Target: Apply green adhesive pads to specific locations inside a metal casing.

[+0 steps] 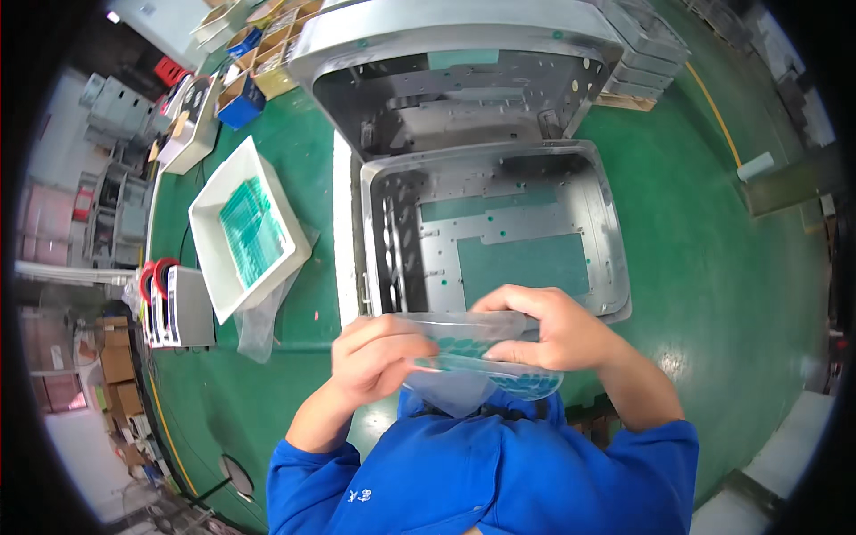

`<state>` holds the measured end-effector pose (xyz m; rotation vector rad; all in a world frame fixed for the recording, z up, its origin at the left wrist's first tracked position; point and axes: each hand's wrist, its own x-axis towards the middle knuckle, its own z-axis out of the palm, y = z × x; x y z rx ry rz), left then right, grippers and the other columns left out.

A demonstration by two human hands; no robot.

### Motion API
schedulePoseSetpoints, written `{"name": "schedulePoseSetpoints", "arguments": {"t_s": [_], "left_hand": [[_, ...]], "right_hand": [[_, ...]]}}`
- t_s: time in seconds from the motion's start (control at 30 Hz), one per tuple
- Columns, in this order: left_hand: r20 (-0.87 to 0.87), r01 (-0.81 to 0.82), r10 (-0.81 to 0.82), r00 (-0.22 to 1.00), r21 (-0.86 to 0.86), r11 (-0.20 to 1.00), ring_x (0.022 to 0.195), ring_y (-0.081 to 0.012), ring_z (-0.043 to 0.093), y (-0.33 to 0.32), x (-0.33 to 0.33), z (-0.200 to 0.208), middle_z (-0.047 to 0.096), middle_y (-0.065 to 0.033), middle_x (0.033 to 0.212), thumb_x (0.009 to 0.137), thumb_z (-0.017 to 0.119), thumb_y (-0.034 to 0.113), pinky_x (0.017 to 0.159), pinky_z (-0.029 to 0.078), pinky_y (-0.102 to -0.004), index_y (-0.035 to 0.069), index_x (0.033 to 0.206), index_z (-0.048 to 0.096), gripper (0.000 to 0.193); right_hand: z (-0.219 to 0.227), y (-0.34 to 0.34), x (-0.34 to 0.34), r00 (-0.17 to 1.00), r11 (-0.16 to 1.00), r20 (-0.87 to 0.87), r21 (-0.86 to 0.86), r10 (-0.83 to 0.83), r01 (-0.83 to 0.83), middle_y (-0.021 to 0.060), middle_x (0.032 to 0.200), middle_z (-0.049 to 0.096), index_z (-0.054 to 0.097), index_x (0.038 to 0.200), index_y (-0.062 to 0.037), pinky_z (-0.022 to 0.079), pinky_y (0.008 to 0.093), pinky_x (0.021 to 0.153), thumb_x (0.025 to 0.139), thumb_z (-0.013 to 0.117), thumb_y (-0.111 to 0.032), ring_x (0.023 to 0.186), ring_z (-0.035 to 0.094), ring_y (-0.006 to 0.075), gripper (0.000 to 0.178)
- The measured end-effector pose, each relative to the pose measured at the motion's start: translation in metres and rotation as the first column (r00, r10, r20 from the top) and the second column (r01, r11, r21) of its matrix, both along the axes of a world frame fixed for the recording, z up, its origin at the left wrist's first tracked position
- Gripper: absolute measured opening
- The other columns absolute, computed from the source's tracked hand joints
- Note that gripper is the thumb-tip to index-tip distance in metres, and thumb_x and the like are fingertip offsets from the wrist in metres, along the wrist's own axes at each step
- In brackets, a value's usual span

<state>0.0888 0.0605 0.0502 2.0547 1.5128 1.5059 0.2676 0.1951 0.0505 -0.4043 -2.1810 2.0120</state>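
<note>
In front of my chest I hold a curled clear plastic sheet that carries rows of teal round dots. My left hand is closed on its left end, with the thumb pointing inward. Around the right part curls my right hand, fingers over the top and thumb underneath. A loose translucent piece hangs below the sheet. Just beyond my hands lies a silver metal shell, with rectangular openings and small teal dots on its inner face. Whether anything small sits between my fingertips cannot be made out.
A second metal shell stands tilted behind the first. At the left, a white tray holds teal sheets, with a clear plastic bag under its edge. Blue bins stand far left; stacked grey trays are far right.
</note>
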Motion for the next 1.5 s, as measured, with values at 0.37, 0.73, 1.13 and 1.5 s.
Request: {"name": "schedulePoseSetpoints", "arguments": {"t_s": [0.37, 0.73, 1.13, 1.5], "left_hand": [[0.234, -0.073, 0.142, 0.962, -0.280, 0.957, 0.071, -0.0206, 0.057, -0.067, 0.116, -0.066, 0.060, -0.0085, 0.078, 0.066, 0.066, 0.006, 0.061, 0.045, -0.0282, 0.002, 0.076, 0.063, 0.012], [0.390, 0.008, 0.131, 0.911, -0.336, 0.942, 0.073, -0.0191, 0.054, -0.068, 0.158, -0.102, 0.060, -0.0067, 0.075, 0.066, 0.067, 0.006, 0.062, 0.044, -0.0275, 0.003, 0.077, 0.064, 0.012], [0.252, -0.003, 0.083, 0.964, -0.302, 0.953, 0.070, -0.0188, 0.057, -0.067, 0.156, -0.133, 0.059, -0.0068, 0.077, 0.064, 0.066, -0.002, 0.059, 0.046, -0.0268, 0.004, 0.079, 0.063, 0.016], [0.267, 0.014, 0.099, 0.958, -0.394, 0.919, 0.066, -0.0174, 0.056, -0.052, 0.143, -0.154, 0.060, -0.0068, 0.076, 0.068, 0.064, 0.000, 0.054, 0.045, -0.0261, 0.003, 0.076, 0.063, 0.009]], "right_hand": [[-0.054, -0.069, 0.118, 0.961, 0.917, 0.045, -0.289, -0.273, 0.274, 0.0043, 0.086, 0.058, 0.052, 0.099, 0.0014, 0.045, 0.0222, 0.064, 0.077, 0.058, -0.003, 0.071, 0.053, 0.0090, 0.024], [-0.097, -0.074, 0.158, 0.947, 0.958, 0.148, 0.031, -0.285, 0.284, 0.0055, 0.059, 0.057, 0.058, 0.080, 0.0005, 0.040, 0.0234, 0.048, 0.082, 0.054, -0.011, 0.053, 0.052, 0.0088, 0.013], [-0.122, -0.085, 0.155, 0.867, 0.807, 0.215, -0.320, -0.449, 0.497, 0.0022, 0.075, 0.060, 0.059, 0.086, -0.0010, 0.043, 0.0189, 0.059, 0.077, 0.059, -0.005, 0.065, 0.053, 0.0058, 0.010], [-0.143, -0.076, 0.146, 0.792, 0.778, -0.003, 0.182, -0.611, 0.601, 0.0069, 0.089, 0.059, 0.054, 0.076, 0.0000, 0.044, 0.0250, 0.069, 0.075, 0.057, 0.000, 0.076, 0.055, 0.0125, 0.003]]}}
